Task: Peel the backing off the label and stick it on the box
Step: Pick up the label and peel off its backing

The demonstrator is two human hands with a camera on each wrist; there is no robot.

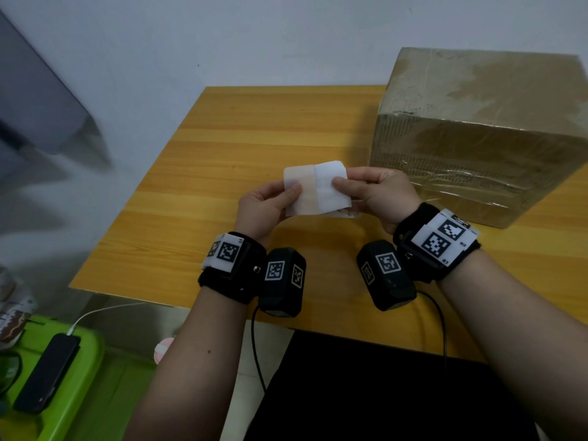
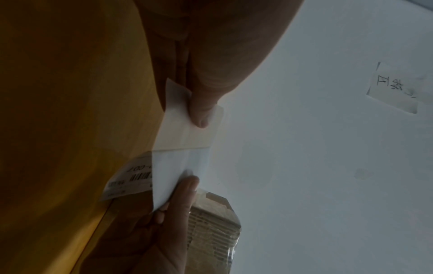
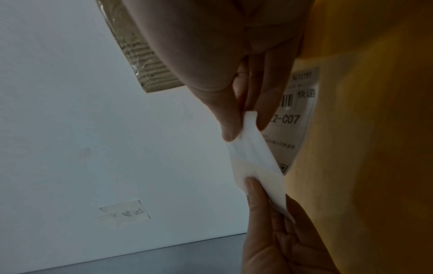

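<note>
A white label sheet [image 1: 318,189] [image 2: 182,140] [image 3: 255,157] is held in the air over the wooden table [image 1: 254,132]. Its left half looks beige and translucent, its right half plain white. My left hand [image 1: 292,190] [image 2: 199,111] pinches the left edge between thumb and fingers. My right hand [image 1: 339,186] [image 3: 230,129] pinches the right half. A printed piece with a barcode [image 2: 126,179] [image 3: 297,115] shows just under the sheet; I cannot tell whether it lies on the table or hangs from the sheet. The taped cardboard box [image 1: 477,138] [image 2: 211,231] stands to the right, behind my right hand.
A green bin [image 1: 92,351] with a black phone [image 1: 44,374] on a white cable sits low on the left, beside the table. A dark grey object [image 1: 38,100] leans at the upper left. A taped paper note [image 2: 396,89] [image 3: 126,211] hangs on the white wall.
</note>
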